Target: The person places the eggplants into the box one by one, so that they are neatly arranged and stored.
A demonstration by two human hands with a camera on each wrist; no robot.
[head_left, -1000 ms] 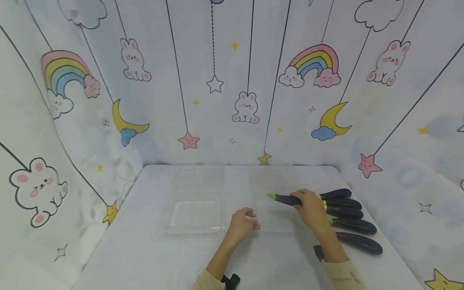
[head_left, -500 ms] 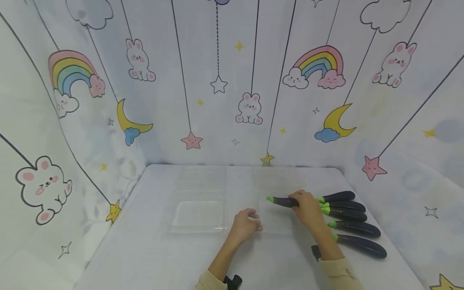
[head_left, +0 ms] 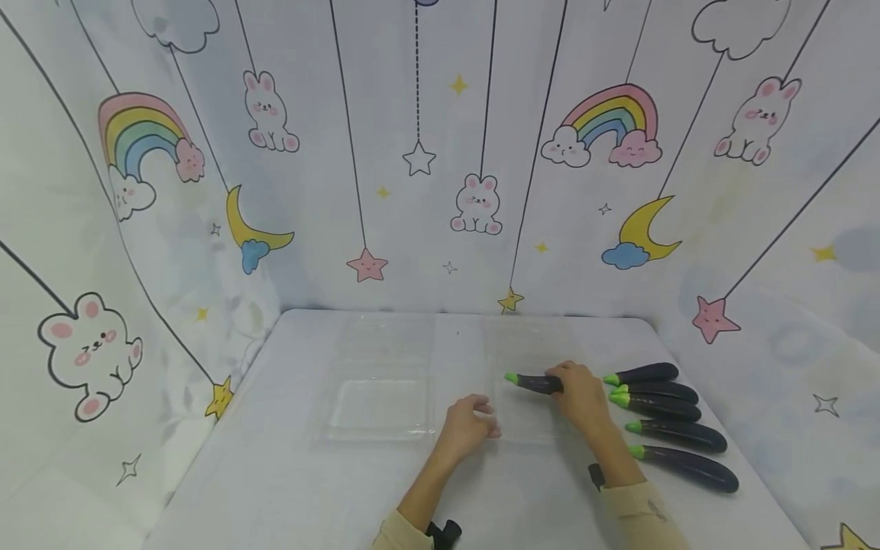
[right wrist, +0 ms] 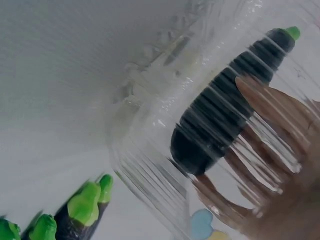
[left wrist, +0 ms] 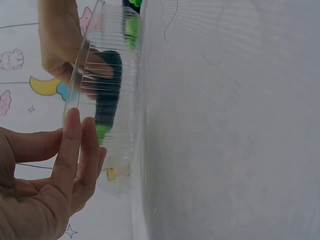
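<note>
Fingers and thumb of the person's right hand [head_left: 580, 393] grasp a glossy, dark-purple eggplant with a green stem end [head_left: 536, 383] over the floor of a clear, ribbed plastic box [head_left: 525, 418]; through the ribs, whether it rests there or hangs just above cannot be told. The left hand [head_left: 470, 428] pinches the box's rim. Done well, this step probably calls for steadying that thin rim, laying the eggplant flat and releasing only once it is supported. No brand, label or writing is readable.
</note>
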